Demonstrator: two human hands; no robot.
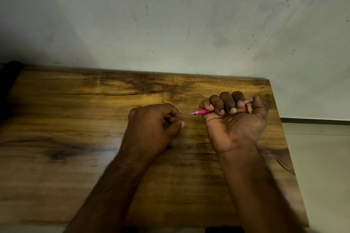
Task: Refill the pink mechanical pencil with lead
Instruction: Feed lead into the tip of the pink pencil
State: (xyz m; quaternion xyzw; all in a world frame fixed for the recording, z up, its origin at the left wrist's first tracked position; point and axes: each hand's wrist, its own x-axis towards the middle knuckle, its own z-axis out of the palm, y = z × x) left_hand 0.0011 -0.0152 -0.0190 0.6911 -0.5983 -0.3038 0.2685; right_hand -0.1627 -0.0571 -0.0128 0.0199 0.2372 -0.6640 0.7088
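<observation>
No readable text, label or number anywhere in view.

We lose most of the pink pencil [202, 112] inside the right hand [233, 119]; any lead is too small to tell.

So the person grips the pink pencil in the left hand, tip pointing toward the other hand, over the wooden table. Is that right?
Not quite. The head view shows the pink pencil gripped in the right hand, not the left. Its tip does point toward the other hand, the left hand, over the wooden table.
</observation>
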